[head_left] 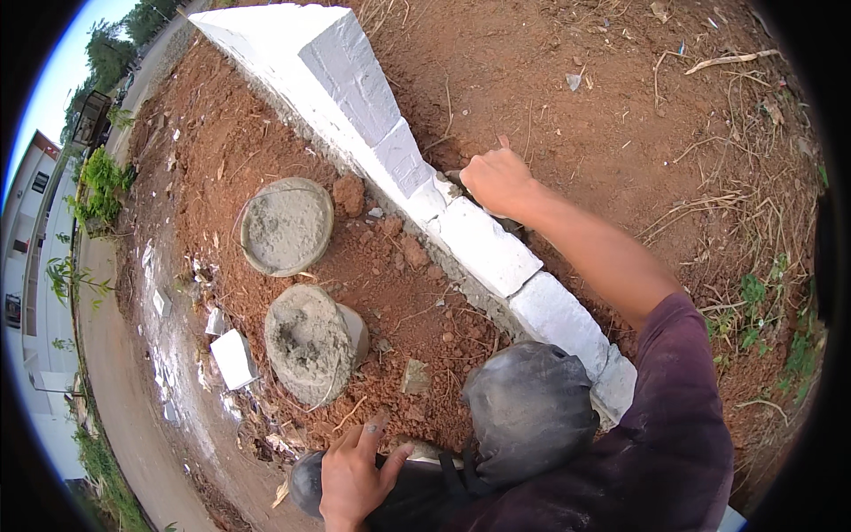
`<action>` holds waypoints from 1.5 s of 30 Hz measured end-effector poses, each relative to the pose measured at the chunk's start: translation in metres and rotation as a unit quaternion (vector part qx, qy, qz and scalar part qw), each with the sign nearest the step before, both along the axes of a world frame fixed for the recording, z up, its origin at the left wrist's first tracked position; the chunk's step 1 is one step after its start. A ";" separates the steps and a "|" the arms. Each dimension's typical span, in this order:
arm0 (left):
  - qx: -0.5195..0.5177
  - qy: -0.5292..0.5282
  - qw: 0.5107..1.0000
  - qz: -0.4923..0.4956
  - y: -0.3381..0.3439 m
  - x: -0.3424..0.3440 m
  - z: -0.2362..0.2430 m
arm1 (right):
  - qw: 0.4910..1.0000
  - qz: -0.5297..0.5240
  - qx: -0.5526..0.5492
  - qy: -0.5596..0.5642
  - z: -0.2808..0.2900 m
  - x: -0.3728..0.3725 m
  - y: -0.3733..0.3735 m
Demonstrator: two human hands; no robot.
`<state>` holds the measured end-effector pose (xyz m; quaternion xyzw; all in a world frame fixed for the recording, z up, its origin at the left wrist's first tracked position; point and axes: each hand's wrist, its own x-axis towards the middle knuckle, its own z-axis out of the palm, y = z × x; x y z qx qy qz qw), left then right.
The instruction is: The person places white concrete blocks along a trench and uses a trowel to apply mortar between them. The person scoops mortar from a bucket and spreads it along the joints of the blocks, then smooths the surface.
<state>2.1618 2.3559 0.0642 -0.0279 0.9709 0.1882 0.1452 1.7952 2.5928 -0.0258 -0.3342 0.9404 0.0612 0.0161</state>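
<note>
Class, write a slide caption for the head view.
Right hand beside a white block wall, two buckets of grey mix nearby.

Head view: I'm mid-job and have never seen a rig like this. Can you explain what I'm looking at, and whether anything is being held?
There is no machine here: a person works bare-handed. The picture comes from a wide fisheye camera on their head, looking down, so straight edges bend near the rim. Its left is the person's left.

A low wall of white blocks runs across reddish soil. Left of it stand a near bucket and a far bucket, both full of grey mix. A loose white block lies further left.

The right hand is at the wall's right side; whether it grips something is hidden. The left hand holds nothing visible and lies over the left knee.
</note>
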 end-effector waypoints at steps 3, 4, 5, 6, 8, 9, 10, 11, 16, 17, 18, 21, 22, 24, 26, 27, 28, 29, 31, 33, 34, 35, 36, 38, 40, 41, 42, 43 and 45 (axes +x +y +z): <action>0.007 0.018 1.000 0.006 -0.014 0.009 0.007 | 0.998 -0.002 -0.031 0.056 0.024 0.017 -0.010; 0.024 0.032 0.999 0.009 -0.018 0.010 0.011 | 0.996 -0.029 -0.061 0.063 0.030 0.026 -0.004; 0.030 0.040 0.999 0.021 -0.025 0.010 0.014 | 0.995 -0.076 -0.056 0.025 0.041 0.040 -0.002; 0.038 0.049 0.998 0.032 -0.032 0.011 0.018 | 0.990 -0.101 -0.099 0.008 0.053 0.058 0.008; 0.158 0.121 0.970 0.139 -0.062 0.014 0.022 | 0.961 -0.192 -0.197 0.019 0.058 0.082 0.045; 0.194 0.177 0.945 0.194 -0.084 0.020 0.021 | 0.923 -0.231 -0.308 -0.009 0.042 0.088 0.071; 0.249 0.243 0.908 0.234 -0.107 0.021 0.010 | 0.861 -0.225 -0.456 0.002 0.020 0.089 0.109; 0.269 0.228 0.884 0.307 -0.135 0.027 0.000 | 0.813 -0.275 -0.502 -0.108 0.019 0.107 0.111; -0.075 0.223 0.958 0.166 -0.201 0.043 -0.073 | 0.575 -0.329 -0.698 -0.274 0.000 0.181 0.087; -0.123 0.209 0.966 0.086 -0.198 0.044 -0.081 | 0.563 -0.337 -0.703 -0.276 0.009 0.182 0.082; -0.167 0.191 0.967 0.004 -0.197 0.049 -0.091 | 0.551 -0.349 -0.705 -0.278 0.014 0.185 0.078; -0.195 0.152 0.967 -0.062 -0.222 0.055 -0.136 | 0.549 -0.376 -0.691 -0.282 0.021 0.187 0.077; -0.202 0.136 0.966 -0.086 -0.228 0.053 -0.143 | 0.546 -0.396 -0.680 -0.289 0.027 0.191 0.077; -0.137 0.062 0.980 -0.130 -0.234 0.045 -0.135 | 0.533 -0.438 -0.658 -0.303 0.043 0.205 0.078; -0.099 0.009 0.984 -0.151 -0.239 0.029 -0.121 | 0.528 -0.482 -0.627 -0.309 0.067 0.230 0.089; -0.093 -0.008 0.985 -0.146 -0.240 0.023 -0.113 | 0.521 -0.510 -0.608 -0.315 0.084 0.246 0.095; -0.089 -0.023 0.986 -0.143 -0.240 0.013 -0.102 | 0.520 -0.533 -0.588 -0.315 0.102 0.265 0.103; -0.084 -0.029 0.983 -0.164 -0.240 -0.002 -0.086 | 0.516 -0.553 -0.572 -0.317 0.119 0.286 0.111; -0.066 -0.088 0.977 -0.180 -0.243 -0.025 -0.063 | 0.507 -0.586 -0.555 -0.303 0.157 0.332 0.123; -0.055 -0.081 0.982 -0.160 -0.251 -0.041 -0.041 | 0.476 -0.642 -0.521 -0.301 0.198 0.387 0.137; -0.045 -0.093 0.984 -0.148 -0.251 -0.054 -0.034 | 0.466 -0.663 -0.508 -0.292 0.214 0.418 0.142; -0.036 -0.106 0.984 -0.136 -0.250 -0.066 -0.027 | 0.451 -0.684 -0.502 -0.276 0.228 0.454 0.146; -0.027 -0.117 0.985 -0.123 -0.246 -0.078 -0.021 | 0.437 -0.705 -0.496 -0.258 0.242 0.493 0.150; -0.061 -0.152 0.978 -0.132 -0.231 -0.090 -0.017 | 0.401 -0.748 -0.480 -0.221 0.265 0.575 0.148; -0.021 -0.137 0.979 -0.149 -0.203 -0.093 -0.020 | 0.347 -0.798 -0.459 -0.179 0.284 0.665 0.131; -0.013 -0.153 0.975 -0.160 -0.181 -0.095 -0.021 | 0.316 -0.825 -0.442 -0.157 0.293 0.707 0.119; -0.010 -0.171 0.970 -0.174 -0.160 -0.096 -0.019 | 0.278 -0.851 -0.425 -0.137 0.301 0.750 0.101; -0.043 -0.184 0.962 -0.198 -0.147 -0.096 -0.016 | 0.237 -0.873 -0.408 -0.124 0.309 0.788 0.079; -0.072 -0.194 0.964 -0.168 -0.132 -0.079 0.016 | 0.148 -0.887 -0.421 -0.120 0.319 0.831 0.045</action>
